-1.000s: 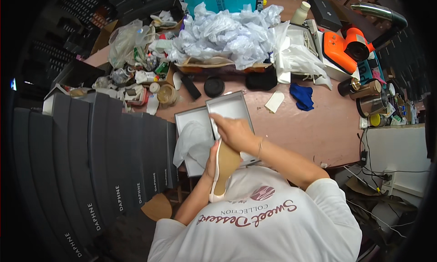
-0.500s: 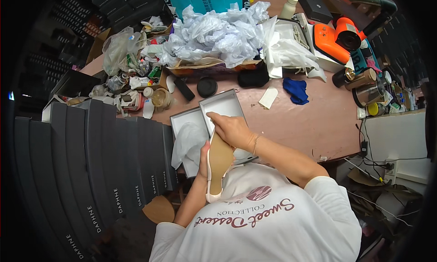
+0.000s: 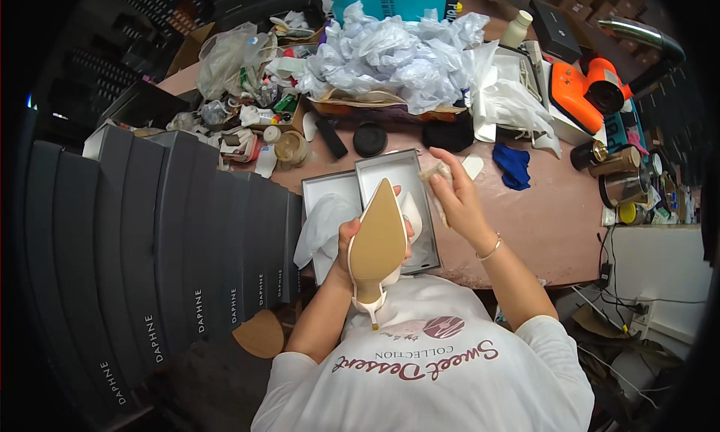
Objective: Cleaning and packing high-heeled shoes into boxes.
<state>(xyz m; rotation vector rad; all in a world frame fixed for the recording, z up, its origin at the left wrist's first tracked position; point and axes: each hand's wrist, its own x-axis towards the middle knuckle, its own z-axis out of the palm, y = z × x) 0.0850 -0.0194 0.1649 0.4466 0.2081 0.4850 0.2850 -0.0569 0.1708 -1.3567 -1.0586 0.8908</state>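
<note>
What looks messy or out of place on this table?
A white wrapping sheet hangs over the edge of the left grey tray instead of lying fully inside, and crumpled wrapping bulges well above its carton. I see nothing clearly broken.

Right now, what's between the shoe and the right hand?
In head view, from the shoe: left fingertips, the open box with something white inside, then a pale wad in the right hand.

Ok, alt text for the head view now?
The bare left hand holds a white pointed-toe heeled shoe, tan sole showing; the right hand pinches a crumpled beige cloth-like piece beside it. Behind the shoe lies an open white-lined grey box, with dark grey boxes rowed at left.
</note>
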